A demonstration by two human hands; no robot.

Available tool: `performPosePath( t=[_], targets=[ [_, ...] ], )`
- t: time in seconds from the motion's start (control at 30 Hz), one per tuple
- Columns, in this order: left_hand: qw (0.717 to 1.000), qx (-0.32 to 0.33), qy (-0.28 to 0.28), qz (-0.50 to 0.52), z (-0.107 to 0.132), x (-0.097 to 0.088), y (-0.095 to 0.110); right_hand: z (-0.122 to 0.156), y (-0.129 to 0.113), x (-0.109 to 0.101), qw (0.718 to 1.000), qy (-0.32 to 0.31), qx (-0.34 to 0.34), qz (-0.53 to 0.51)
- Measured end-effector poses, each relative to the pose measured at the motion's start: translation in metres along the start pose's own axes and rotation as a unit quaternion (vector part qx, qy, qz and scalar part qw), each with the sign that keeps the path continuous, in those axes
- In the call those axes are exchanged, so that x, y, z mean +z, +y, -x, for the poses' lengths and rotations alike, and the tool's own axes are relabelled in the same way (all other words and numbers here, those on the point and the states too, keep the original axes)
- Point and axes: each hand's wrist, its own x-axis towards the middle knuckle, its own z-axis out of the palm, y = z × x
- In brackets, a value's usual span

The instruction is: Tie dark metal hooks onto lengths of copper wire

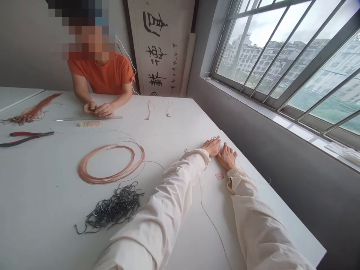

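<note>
Both of my arms, in cream sleeves, reach to the right edge of the white table (174,127). My left hand (212,146) lies low on the tabletop with its fingers stretched forward, beside a small dark curl of wire (213,137). Close against it, my right hand (227,156) rests with fingers apart. Thin wire (221,146) shows faintly between the two hands; whether the fingers press on it is too small to make out. A fine strand (254,179) trails to the right of my right hand. Just below the hands is a red square mark (219,176).
A copper-coloured wire coil (81,168) and a heap of dark cords (115,206) lie left of my arm. One long strand (209,215) runs between my sleeves. Red-handled pliers (26,138) lie far left. Across the table a person (102,80) in orange works near a ruler (112,118).
</note>
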Motion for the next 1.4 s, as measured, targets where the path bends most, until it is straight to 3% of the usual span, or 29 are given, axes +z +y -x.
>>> performPosePath(
  t=[0.17,0.4,0.5,0.63,0.77,0.87,1.0,1.13,1.23,1.4],
  targets=[
    [1.0,0.007,0.009,0.003,-0.011,0.014,-0.01,0.0,0.001,-0.001,1.0,0.009,-0.007,-0.005],
    [1.0,0.01,0.015,-0.007,-0.007,0.02,-0.013,0.005,0.008,-0.006,0.998,0.058,-0.02,-0.005],
    [1.0,0.008,0.025,-0.007,-0.007,0.022,-0.015,0.01,0.032,-0.018,0.997,0.06,-0.048,0.005],
    [0.999,0.009,0.041,-0.003,-0.009,0.025,-0.017,0.026,0.082,-0.045,0.996,0.028,-0.083,0.015],
    [0.999,0.014,0.051,-0.002,-0.01,0.028,-0.019,0.06,0.128,-0.071,0.995,-0.027,-0.098,0.011],
    [0.998,0.017,0.056,-0.003,-0.01,0.029,-0.019,0.104,0.149,-0.083,0.994,-0.06,-0.091,0.005],
    [0.998,0.019,0.055,-0.003,-0.01,0.028,-0.018,0.181,0.159,-0.087,0.993,-0.083,-0.08,-0.005],
    [0.999,0.019,0.05,-0.001,-0.009,0.024,-0.017,0.24,0.156,-0.09,0.997,-0.057,-0.033,-0.038],
    [0.999,0.021,0.047,0.001,-0.008,0.021,-0.016,0.253,0.157,-0.101,0.997,-0.046,-0.028,-0.055],
    [0.999,0.018,0.04,0.003,-0.007,0.018,-0.014,0.233,0.16,-0.116,0.998,0.007,-0.021,-0.066]
  ],
)
